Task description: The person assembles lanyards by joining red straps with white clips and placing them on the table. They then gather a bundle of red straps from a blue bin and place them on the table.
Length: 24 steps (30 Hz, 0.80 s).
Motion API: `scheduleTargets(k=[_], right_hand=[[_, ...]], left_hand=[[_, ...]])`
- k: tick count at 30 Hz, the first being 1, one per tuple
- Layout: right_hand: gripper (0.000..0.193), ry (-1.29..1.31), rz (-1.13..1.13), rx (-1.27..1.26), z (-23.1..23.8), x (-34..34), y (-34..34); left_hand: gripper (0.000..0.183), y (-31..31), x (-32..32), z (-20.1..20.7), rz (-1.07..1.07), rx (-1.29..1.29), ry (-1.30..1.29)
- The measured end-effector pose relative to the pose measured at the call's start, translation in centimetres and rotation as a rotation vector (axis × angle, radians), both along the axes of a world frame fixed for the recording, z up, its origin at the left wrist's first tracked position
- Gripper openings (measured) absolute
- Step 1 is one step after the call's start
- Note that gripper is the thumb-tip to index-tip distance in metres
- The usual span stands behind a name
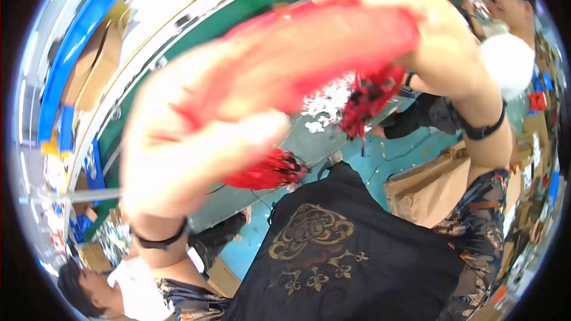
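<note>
Both my hands are raised close in front of me, blurred by motion, with a long red bundle stretched between them. My left hand is closed round its left end, thumb pointing toward the middle. At the right end, my right hand grips the same bundle, fingers curled over the top. What the bundle is made of cannot be told through the blur. Below it on the grey-green work surface lie a heap of red strands with black ends, another red and black heap and a pile of small white pieces.
A green belt curves across the far side. Cardboard boxes stand by a blue rail at left. An open brown carton sits on the blue floor at right. Co-workers are at far right and lower left.
</note>
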State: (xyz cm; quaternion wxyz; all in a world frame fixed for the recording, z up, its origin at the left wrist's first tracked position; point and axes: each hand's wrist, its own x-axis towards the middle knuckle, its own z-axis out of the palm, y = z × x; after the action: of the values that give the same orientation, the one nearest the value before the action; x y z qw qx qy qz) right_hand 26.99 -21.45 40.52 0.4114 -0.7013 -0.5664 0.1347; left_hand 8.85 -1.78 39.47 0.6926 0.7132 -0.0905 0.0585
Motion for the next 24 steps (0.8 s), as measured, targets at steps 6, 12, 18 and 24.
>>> scheduleTargets(k=[6,12,18,24], right_hand=[[0.047,0.714,0.281,-0.056,-9.9,-7.9,4.0],[0.033,0.742,0.273,-0.486,-17.0,-13.4,7.6],[0.018,0.578,0.412,-0.447,-18.0,-15.1,9.1],[0.017,0.693,0.502,-0.391,-16.7,-15.1,10.3]], left_hand=[[0.016,0.1,-7.1,-10.2,0.115,-0.133,0.215],[0.022,0.8,-12.1,-18.8,0.311,-0.088,0.203],[0.037,2.0,-15.6,-22.3,0.434,-0.083,0.320],[0.091,2.0,-13.4,-26.4,0.394,-0.071,0.016]])
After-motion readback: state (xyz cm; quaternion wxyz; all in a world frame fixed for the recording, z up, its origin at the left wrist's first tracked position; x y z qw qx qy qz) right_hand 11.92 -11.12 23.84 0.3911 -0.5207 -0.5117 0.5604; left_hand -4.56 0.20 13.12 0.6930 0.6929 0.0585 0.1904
